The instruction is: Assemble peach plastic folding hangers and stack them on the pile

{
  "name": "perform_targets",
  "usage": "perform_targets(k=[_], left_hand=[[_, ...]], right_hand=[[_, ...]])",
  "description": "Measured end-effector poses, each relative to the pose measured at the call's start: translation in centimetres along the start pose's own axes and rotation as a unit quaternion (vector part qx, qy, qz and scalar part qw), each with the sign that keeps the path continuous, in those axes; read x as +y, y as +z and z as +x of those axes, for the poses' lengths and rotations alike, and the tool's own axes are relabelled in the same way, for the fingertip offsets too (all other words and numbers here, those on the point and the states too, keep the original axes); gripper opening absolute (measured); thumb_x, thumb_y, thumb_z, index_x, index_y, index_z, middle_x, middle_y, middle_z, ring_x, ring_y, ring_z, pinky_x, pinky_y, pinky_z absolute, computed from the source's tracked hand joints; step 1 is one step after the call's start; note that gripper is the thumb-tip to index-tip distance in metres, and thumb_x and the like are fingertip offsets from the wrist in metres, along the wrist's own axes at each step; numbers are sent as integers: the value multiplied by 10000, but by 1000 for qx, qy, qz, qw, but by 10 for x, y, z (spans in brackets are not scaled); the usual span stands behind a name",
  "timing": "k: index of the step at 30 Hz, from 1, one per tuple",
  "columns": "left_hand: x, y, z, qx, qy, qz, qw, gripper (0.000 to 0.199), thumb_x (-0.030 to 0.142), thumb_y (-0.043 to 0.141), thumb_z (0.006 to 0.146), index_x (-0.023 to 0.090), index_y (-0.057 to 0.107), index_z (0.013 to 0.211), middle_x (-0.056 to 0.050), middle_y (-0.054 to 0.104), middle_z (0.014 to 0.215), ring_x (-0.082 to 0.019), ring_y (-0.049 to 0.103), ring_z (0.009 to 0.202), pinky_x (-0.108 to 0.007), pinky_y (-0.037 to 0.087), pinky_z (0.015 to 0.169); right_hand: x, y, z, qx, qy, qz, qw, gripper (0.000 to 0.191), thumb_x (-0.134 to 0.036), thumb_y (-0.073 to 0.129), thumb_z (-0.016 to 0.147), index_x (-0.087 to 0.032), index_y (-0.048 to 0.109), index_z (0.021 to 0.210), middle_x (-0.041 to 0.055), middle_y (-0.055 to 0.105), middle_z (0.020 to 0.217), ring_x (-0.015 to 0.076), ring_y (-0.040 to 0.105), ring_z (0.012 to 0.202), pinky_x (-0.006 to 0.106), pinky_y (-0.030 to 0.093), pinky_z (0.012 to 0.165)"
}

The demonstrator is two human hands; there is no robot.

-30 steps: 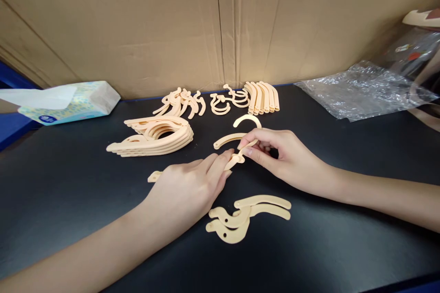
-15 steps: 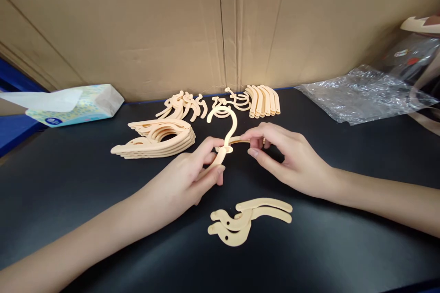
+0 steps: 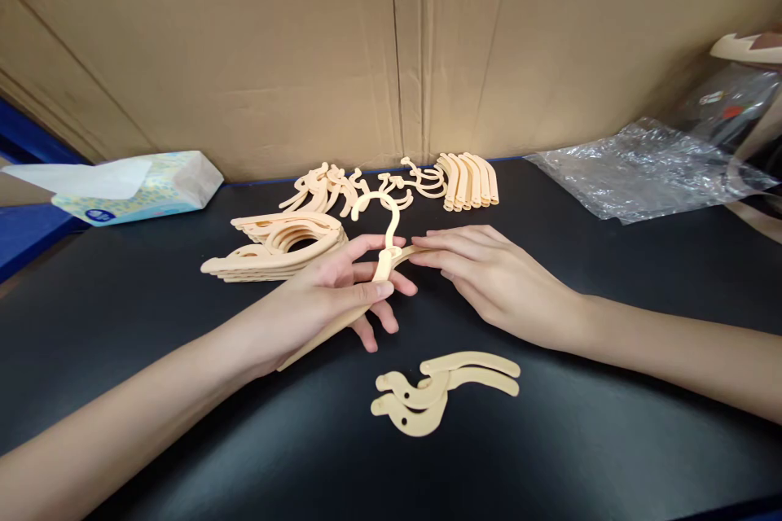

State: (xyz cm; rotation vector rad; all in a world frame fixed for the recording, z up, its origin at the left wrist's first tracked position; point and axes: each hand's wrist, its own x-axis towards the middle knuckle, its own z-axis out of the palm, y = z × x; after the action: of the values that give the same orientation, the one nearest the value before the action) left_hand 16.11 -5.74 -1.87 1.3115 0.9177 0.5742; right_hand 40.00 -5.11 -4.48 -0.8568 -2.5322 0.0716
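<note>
A cream plastic hanger (image 3: 384, 264) with its hook upright is held over the black table. My left hand (image 3: 342, 281) grips it near the joint, thumb on the near arm and the other fingers spread beyond. My right hand (image 3: 482, 269) has its fingers closed on the far arm, which it mostly hides. Two pairs of flat curved pieces (image 3: 421, 395) lie overlapping on the table in front of the hands. Left of the hanger, a stack of cream hanger bodies (image 3: 274, 248) sits partly behind my left hand.
Along the back lie loose curved parts (image 3: 321, 187), hook pieces (image 3: 428, 179) and a row of arm pieces (image 3: 469, 179). A tissue pack (image 3: 147, 187) is at the left, crumpled clear plastic (image 3: 641, 171) at the right. Cardboard (image 3: 274, 41) stands behind.
The hanger has shifted left and tilted, with more of its near arm showing. My left fingers have spread out beneath it. My right hand has moved left and turned its back upward.
</note>
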Motion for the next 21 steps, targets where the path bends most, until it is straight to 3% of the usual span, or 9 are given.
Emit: perform_targets(k=[8,16,21], left_hand=[[1,0,1,15,-19,7,1000,336,293,604,925,246,541,1252,-54,697,996,-157,688,753,-265,611,607],[2,4,-1,51,-30,0,998,207,367,612,932,203,689,1031,-47,685,993,-131,663,763,-237,606,637],[3,4,-1,83,-36,24,996,240,402,628,904,187,701,982,-38,672,854,-141,657,718,-243,601,611]], right_hand=[[0,1,1,-8,39,-13,999,270,-154,421,987,-153,608,1182,105,640,1082,231,609,966,419,506,860],[0,-1,2,-19,28,-31,999,285,-205,386,1018,-144,661,1065,94,624,994,213,581,873,387,499,798],[-2,-1,3,-5,30,5,1000,250,-172,374,1013,-154,622,1044,90,615,998,201,597,879,372,512,807]])
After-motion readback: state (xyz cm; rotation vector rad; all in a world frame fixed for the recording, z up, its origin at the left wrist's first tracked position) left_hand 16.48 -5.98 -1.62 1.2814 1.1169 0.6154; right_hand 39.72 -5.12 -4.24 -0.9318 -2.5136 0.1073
